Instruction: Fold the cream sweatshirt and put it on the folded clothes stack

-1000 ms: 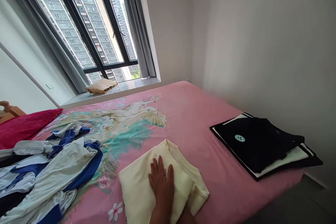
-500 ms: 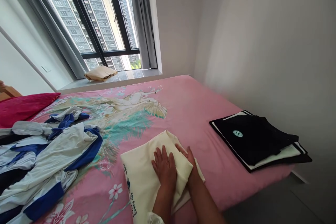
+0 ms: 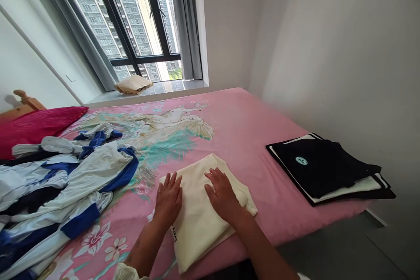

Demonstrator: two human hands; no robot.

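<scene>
A folded cream garment point(image 3: 200, 225) lay on the near part of the pink bed point(image 3: 241, 127), the left hand point(image 3: 169, 199) at its left edge, fingers straight and close together, the right hand point(image 3: 223, 194) over it, fingers loosely spread. Beyond sat dark folded clothes point(image 3: 323, 166), then 1 tan bundle point(image 3: 133, 84).

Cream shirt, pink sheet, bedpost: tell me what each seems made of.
Cream shirt: matte knit, probably cotton, judging by its soft, rounded folds. Pink sheet: smooth printed cloth, from its shallow wrinkles; fibre unclear. Bedpost: likely wood, smooth, from its warm brown colour and rounded knob.
</scene>
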